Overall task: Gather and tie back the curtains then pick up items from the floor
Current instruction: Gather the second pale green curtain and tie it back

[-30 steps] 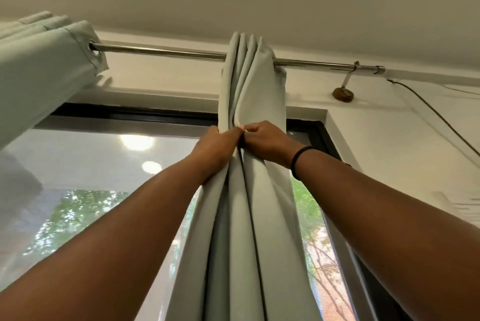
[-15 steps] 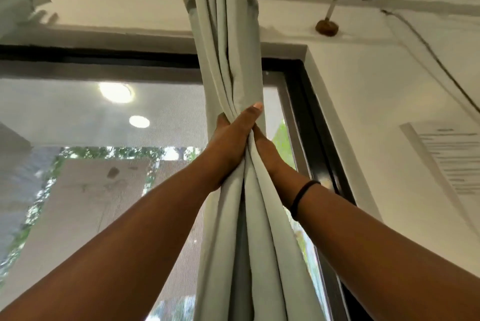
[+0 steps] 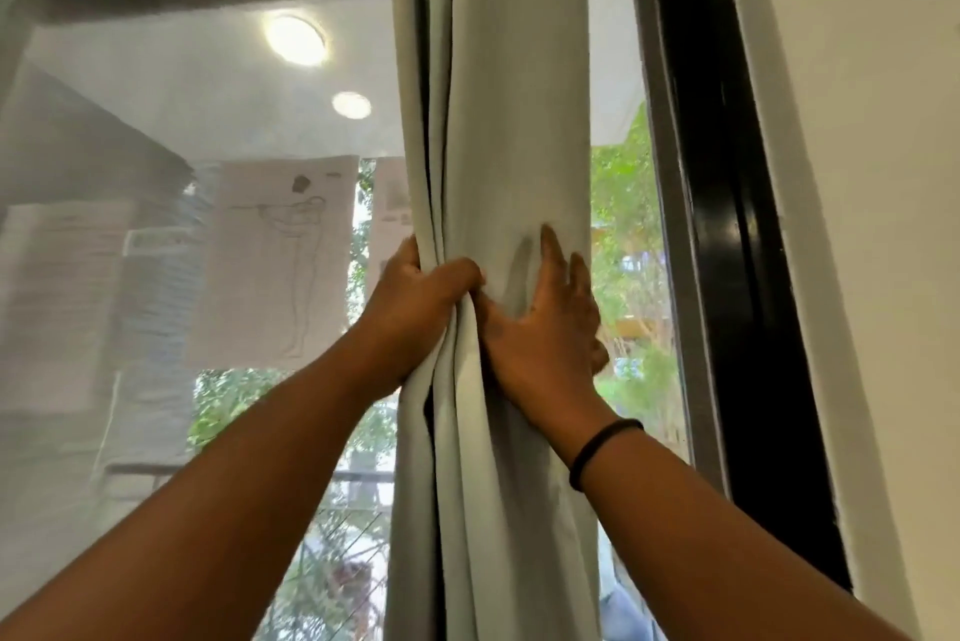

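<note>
A pale grey-green curtain (image 3: 498,84) hangs gathered in vertical folds in front of the window. My left hand (image 3: 421,297) grips the left folds, its fingers curled into the cloth. My right hand (image 3: 545,323) lies flat against the right side of the bundle with its fingers straight and spread, pressing the cloth. A black band sits on my right wrist (image 3: 602,448). The curtain rod and the floor are out of view.
The window glass (image 3: 208,225) reflects two ceiling lights and papers. A black window frame (image 3: 722,225) runs down the right, with a white wall (image 3: 872,225) beyond it. Trees show outside.
Both hands have slid down the curtain, and my view has dropped with them, so the rod is out of sight. My right hand has opened flat against the bundle.
</note>
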Demonstrator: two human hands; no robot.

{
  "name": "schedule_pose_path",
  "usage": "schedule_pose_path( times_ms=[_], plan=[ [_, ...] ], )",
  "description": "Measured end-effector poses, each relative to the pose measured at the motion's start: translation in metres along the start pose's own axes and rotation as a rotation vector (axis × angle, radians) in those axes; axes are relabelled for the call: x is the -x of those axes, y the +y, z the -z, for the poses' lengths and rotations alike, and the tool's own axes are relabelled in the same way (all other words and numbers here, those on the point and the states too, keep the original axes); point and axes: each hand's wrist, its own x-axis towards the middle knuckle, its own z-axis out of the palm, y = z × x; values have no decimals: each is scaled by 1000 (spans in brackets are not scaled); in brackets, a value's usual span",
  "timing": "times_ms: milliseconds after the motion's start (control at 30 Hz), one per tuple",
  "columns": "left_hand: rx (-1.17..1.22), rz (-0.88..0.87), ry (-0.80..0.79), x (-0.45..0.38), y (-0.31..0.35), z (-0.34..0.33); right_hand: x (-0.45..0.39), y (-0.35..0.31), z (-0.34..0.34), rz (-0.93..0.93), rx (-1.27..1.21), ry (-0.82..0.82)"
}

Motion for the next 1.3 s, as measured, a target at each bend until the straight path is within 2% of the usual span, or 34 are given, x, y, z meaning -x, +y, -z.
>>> schedule_pose_path(
  times_ms=[167, 467, 633, 733, 833, 1000, 1100, 1167, 1233, 1300],
  plan=[
    [-26, 59, -105, 40, -31, -1, 52, 27, -3, -170, -158, 13],
    [159, 218, -222, 124, -79, 12, 145, 48, 5, -300, -337, -156],
    [116, 211, -243, 176, -95, 20, 198, 39, 3, -369, -421, -156],
    [74, 196, -199, 200, -99, 24, 228, 36, -1, -405, -386, -153],
    [33, 276, -154, 215, -103, 28, 254, 38, -4, -438, -323, -175],
    [167, 458, -229, 223, -106, 38, 294, 27, -17, -272, -94, -277],
    [85, 530, -266, 219, -105, 39, 313, 23, -25, -179, 76, -410],
    [48, 597, -206, 215, -108, 41, 316, 28, -19, -132, 187, -458],
    [84, 640, -136, 211, -117, 47, 312, 33, -5, -39, 230, -433],
    [127, 679, -89, 205, -127, 53, 310, 44, 11, 10, 203, -229]
  ],
)
